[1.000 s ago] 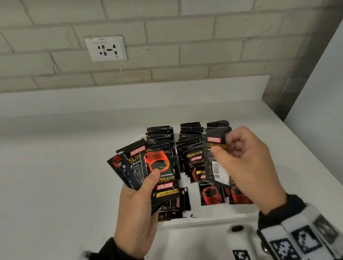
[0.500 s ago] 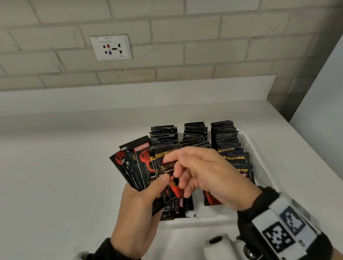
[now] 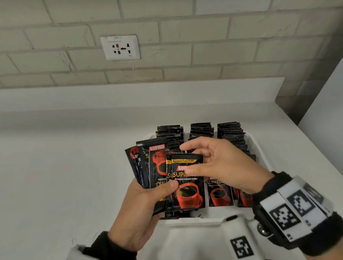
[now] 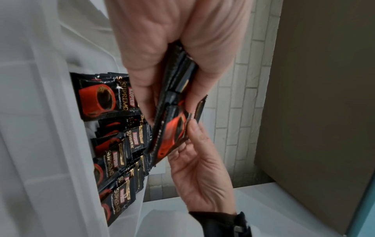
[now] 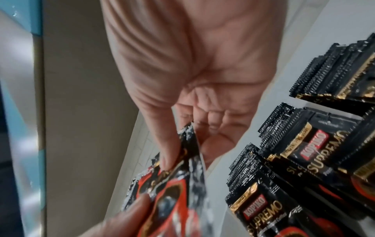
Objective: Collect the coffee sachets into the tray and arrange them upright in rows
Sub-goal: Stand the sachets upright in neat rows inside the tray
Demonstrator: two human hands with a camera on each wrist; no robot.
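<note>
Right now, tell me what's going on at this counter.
A person is sorting black-and-red Kopiko coffee sachets into a white plastic tray on the white counter. The left hand grips a fanned bundle of sachets above the tray's near edge. The right hand pinches the front sachet of that bundle by its upper edge, thumb on its face. Three rows of sachets already stand upright in the tray, and a few more lie beneath the bundle.

tray (image 3: 256, 145) floor hidden, sachets (image 5: 176, 184) perhaps blurred — count unclear
</note>
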